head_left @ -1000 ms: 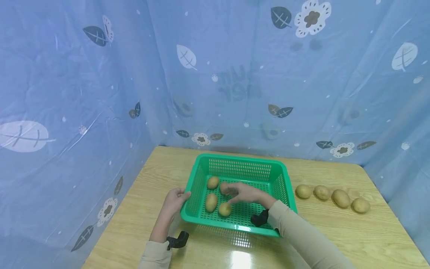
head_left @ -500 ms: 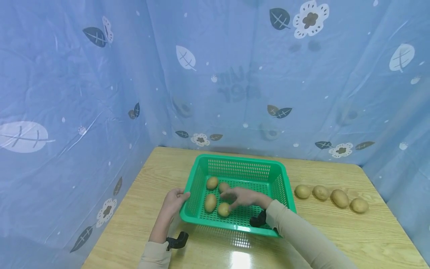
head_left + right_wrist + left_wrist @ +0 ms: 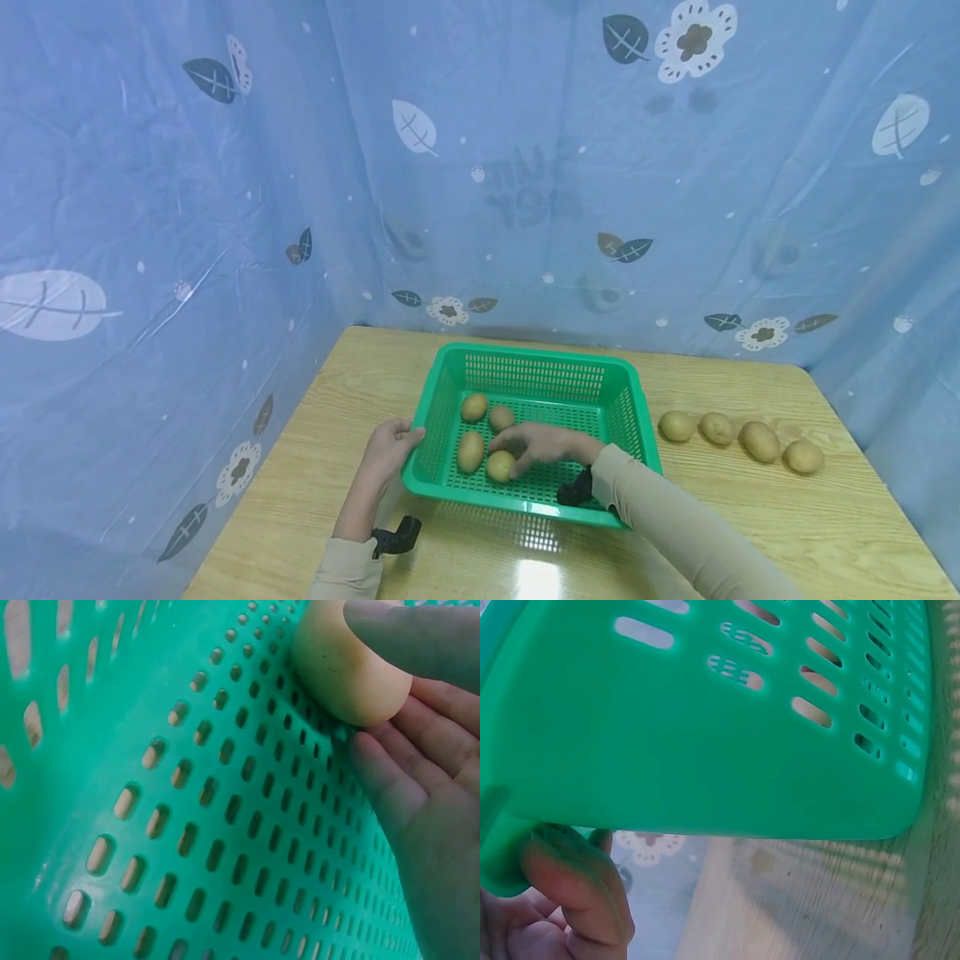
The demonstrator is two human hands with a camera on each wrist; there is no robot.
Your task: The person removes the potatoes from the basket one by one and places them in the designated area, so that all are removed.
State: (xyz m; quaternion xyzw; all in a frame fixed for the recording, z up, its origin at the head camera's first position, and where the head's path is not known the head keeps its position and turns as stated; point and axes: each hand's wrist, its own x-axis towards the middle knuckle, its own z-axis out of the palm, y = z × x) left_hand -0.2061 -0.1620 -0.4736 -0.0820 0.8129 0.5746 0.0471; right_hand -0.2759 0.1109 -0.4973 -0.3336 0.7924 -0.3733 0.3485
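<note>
Here we see one potato [image 3: 500,467] low in the middle of the frame, pinched by the right hand [image 3: 543,442]. We think this is the grabbing step (lifting would call for a snug hold). Three other potatoes [image 3: 471,452] share the green basket [image 3: 536,352]; the left hand [image 3: 390,450] grips its left rim.

The wood-grain counter [image 3: 285,517] carries a green plastic basket [image 3: 480,498] and, to its right, four potatoes [image 3: 761,442] in a slanting row (a bright patch of glare [image 3: 537,579] shines on the wood before the basket).
</note>
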